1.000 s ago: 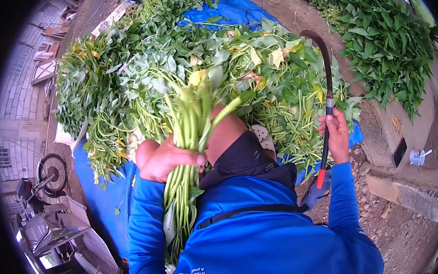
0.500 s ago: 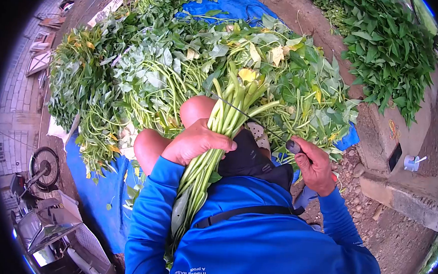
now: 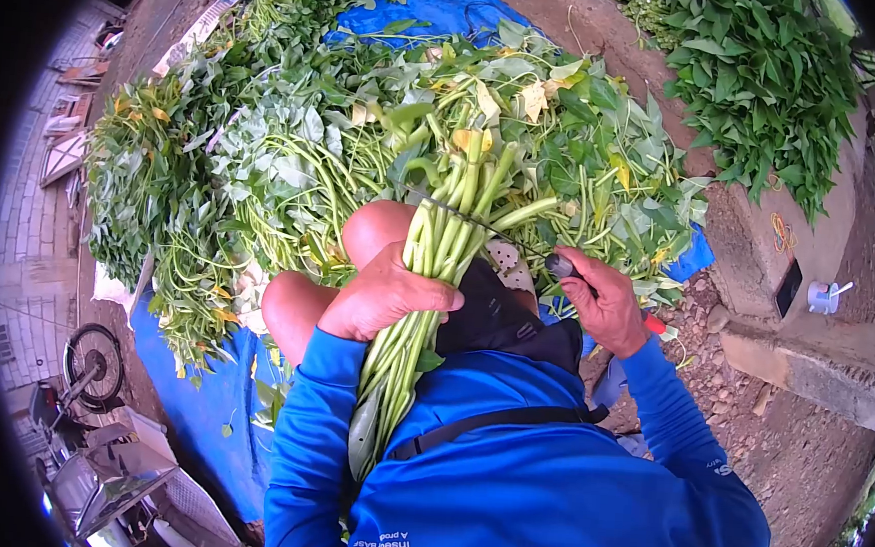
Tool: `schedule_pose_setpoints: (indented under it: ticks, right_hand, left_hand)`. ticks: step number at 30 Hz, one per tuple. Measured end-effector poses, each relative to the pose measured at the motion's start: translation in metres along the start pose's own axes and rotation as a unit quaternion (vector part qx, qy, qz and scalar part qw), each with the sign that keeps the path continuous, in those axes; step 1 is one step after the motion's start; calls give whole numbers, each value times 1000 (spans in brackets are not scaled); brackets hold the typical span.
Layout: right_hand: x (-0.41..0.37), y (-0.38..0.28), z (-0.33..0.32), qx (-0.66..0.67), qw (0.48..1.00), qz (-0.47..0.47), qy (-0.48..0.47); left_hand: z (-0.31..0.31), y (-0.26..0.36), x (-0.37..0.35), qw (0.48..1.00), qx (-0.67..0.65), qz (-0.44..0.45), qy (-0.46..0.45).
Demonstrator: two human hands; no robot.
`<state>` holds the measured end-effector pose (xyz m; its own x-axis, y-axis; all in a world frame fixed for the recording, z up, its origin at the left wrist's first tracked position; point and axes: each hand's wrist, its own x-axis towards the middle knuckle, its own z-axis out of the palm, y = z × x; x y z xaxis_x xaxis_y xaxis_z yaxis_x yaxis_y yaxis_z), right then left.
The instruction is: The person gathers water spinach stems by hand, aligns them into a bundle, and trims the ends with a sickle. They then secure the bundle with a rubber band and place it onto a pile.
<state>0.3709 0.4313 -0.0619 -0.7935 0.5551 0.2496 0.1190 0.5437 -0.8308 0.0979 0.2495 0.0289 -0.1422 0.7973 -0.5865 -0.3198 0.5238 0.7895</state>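
Note:
My left hand (image 3: 388, 299) is closed around a bundle of long green leafy-vegetable stalks (image 3: 447, 236), held upright above my lap. The lower stalks and a few leaves (image 3: 366, 425) rest against my blue shirt. In my right hand (image 3: 601, 302) is a sickle (image 3: 505, 240) with a slim, slightly curved dark blade, a dark collar and a red handle end. Its blade lies across the stalks above my left hand, touching them. Cut stem pieces and loose leaves (image 3: 602, 208) lie on the heap just beyond my knees.
Heaped greens (image 3: 294, 164) spread over a blue tarp (image 3: 185, 388) in front of me. More leafy bunches (image 3: 763, 103) lie at the upper right. A white cup (image 3: 823, 296) and a dark phone (image 3: 788, 288) sit on a concrete ledge. A motorbike (image 3: 92, 433) stands at lower left.
The sickle and my right hand have shifted left and slightly up, the blade now straighter across the stalks. At the top, some stem ends bend to the left. My left hand keeps its grip.

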Motion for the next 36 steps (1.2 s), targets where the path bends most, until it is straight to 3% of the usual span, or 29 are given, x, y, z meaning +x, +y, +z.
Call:
schedule_pose_setpoints:
  ticks: [3,4,6,8,11,14,17,20,21,22,24,26,27,29,32,34,35,36]
  right_hand:
    - [-6,7,-6,-2,999,23,-31]
    - [-11,17,-9,-2,999,28,-35]
    - [-40,65,-7,-18,995,94,5]
    - [-60,97,-4,11,982,185,33]
    - [-50,130,6,-48,960,233,149]
    - [-44,224,8,-161,938,212,224]
    - [-15,233,2,-312,871,362,117]
    - [22,197,23,-353,903,184,164]
    - [38,183,27,-343,916,82,189]
    - [53,161,33,-135,969,155,134]
    - [90,77,33,222,948,228,5]
    - [111,-3,28,308,930,168,-114]
    - [119,-22,24,410,862,194,-229]
    - [116,-48,55,609,726,126,-295]
    - [133,-96,113,666,702,75,-241]
    - [152,-132,114,624,729,120,-254]
    - [157,-149,120,596,767,80,-226]
    - [158,-163,125,615,754,86,-216]
  left_hand:
    - [-12,2,-12,998,8,64,-7]
    - [-18,5,-19,996,-54,70,-13]
    - [-27,10,-35,980,-177,83,-31]
    - [-31,10,-38,985,-145,88,6]
    - [-27,5,-34,988,-129,80,-5]
    - [-31,5,-39,989,-132,69,-6]
    - [-32,10,-53,990,-121,73,15]
    - [-25,17,-60,993,-89,76,22]
    - [-21,16,-60,994,-60,78,37]
    - [-17,16,-62,995,-32,76,51]
    - [-5,15,-58,989,77,75,97]
    - [10,20,-59,985,109,81,107]
    - [10,19,-59,989,82,83,96]
    - [7,19,-60,991,26,98,81]
    - [-5,15,-53,996,-19,68,45]
    - [-30,10,-53,987,-150,54,-25]
    - [-37,16,-60,990,-125,70,-11]
    - [-42,19,-71,992,-102,80,2]
